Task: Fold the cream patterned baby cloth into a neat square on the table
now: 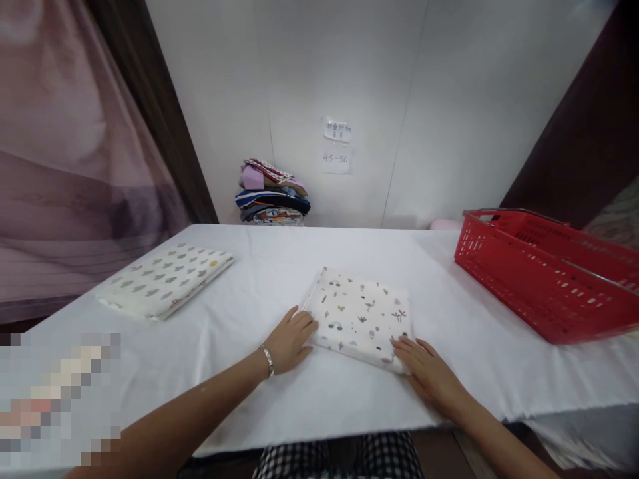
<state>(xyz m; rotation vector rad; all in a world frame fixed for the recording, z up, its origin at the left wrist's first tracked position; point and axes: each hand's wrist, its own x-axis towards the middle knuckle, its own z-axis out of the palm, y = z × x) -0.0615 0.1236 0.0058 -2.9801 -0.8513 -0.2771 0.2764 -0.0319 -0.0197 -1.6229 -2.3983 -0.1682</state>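
A folded white cloth [362,316] printed with small rainbows, a flamingo and plants lies flat on the white-covered table [259,399] in front of me. My left hand [289,340], with a silvery bracelet at the wrist, rests its fingertips on the cloth's left edge. At its near right corner lies my right hand [432,372], fingers stretched out over the fabric. Neither hand grips the cloth. Further left is another folded white cloth [167,279], with a grey-green leaf-like print, apart from both hands.
A red plastic basket [554,273] stands at the table's right side. Behind the far edge rises a stack of folded fabrics [272,193] against the pale wall. Paper notes [337,159] are stuck there. Curtains [74,153] hang at the left. The lower left corner is pixelated.
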